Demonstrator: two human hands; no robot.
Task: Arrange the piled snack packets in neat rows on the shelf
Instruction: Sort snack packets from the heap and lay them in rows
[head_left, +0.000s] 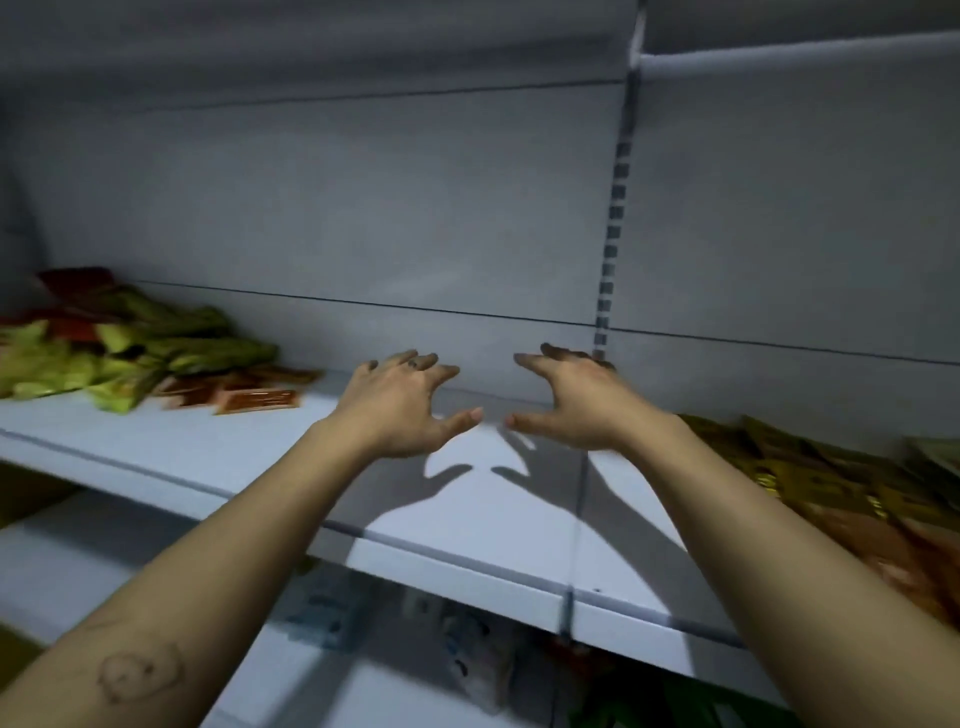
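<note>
- Pile of snack packets (130, 353), green, red and orange, blurred: sits heaped at the left end of the shelf (467, 525), close to the back panel. Spills a few flat orange packets (257, 401) toward the middle.
- Left grip (400, 410): hovers palm down over the bare middle of the shelf, fingers spread and lightly bent, holding nothing.
- Right grip (576, 405): hovers just beside the left one, thumbs near but apart. Equally spread and holding nothing.
- Deciding relation: pile to the left of both grips and well apart from them, left grip the nearer. Closest pieces are the flat orange packets, long axis roughly along the shelf's length.
- Gold packets (831, 483): lie in a second heap on the adjoining section to the right, past the slotted upright (613, 228), nearer the right grip.
- Judgement: calls for a sideways reach to one heap, probably left grip to the left pile, then laying packets down in the bare stretch beneath. No row begun there yet.
</note>
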